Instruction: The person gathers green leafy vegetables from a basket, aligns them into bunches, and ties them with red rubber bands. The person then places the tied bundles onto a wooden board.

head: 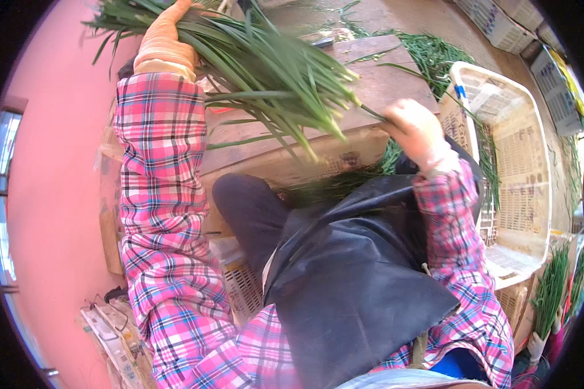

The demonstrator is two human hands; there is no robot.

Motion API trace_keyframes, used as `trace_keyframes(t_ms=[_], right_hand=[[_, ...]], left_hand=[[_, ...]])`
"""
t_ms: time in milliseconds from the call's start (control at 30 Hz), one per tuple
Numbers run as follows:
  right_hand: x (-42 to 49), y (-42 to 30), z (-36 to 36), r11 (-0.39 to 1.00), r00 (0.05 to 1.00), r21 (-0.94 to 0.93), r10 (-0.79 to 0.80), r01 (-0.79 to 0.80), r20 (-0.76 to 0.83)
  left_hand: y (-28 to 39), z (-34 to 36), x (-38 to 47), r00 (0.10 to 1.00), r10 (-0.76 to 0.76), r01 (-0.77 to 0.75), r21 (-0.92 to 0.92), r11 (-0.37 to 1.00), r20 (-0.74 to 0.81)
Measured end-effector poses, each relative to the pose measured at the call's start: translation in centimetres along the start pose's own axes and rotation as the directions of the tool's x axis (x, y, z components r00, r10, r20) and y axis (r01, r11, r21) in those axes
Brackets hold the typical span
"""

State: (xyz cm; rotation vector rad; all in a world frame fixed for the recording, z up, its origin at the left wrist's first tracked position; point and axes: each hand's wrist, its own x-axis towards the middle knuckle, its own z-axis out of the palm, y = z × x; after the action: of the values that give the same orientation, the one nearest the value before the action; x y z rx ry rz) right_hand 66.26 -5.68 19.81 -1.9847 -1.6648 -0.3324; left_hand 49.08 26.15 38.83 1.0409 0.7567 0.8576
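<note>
A loose bunch of long green leafy stalks, seemingly garlic chives [272,73], lies across the upper middle, its pale cut ends pointing right and down. My left hand [168,41], in an orange knit glove, grips the bunch near its leafy end. To the right, my right hand [413,126] is blurred; its fingers pinch a thin green stalk [372,113] at the cut ends of the bunch. Below the bunch is a worn board [370,63] with scraps on it.
A white plastic crate [520,180] with some green leaves stands at the right. Cut greens [433,56] are heaped behind the board. More crates [496,24] line the upper right. A pink wall [58,194] runs along the left. Another person's gloved hand [535,347] holds a green bunch, lower right.
</note>
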Motion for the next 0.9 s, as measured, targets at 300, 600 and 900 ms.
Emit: trace_keyframes(t_ms=[300, 600, 900], right_hand=[[7.2, -10.4, -6.0, 0.964, 0.907, -0.078, -0.264, 0.253, -0.329], [5.3, -6.4, -2.5, 0.976, 0.939, -0.051, -0.218, 0.212, -0.266], [-7.0, 2.1, -3.7, 0.955, 0.949, 0.022, 0.296, -0.295, -0.112]], left_hand=[[0.3, -1.0, 0.0, 0.988, -0.02, 0.037, 0.112, 0.993, -0.152], [1.0, -2.2, 2.3, 0.994, -0.078, 0.077, -0.02, 0.997, -0.075], [-0.8, -3.8, 4.2, 0.94, 0.226, -0.332, 0.847, 0.415, 0.257]])
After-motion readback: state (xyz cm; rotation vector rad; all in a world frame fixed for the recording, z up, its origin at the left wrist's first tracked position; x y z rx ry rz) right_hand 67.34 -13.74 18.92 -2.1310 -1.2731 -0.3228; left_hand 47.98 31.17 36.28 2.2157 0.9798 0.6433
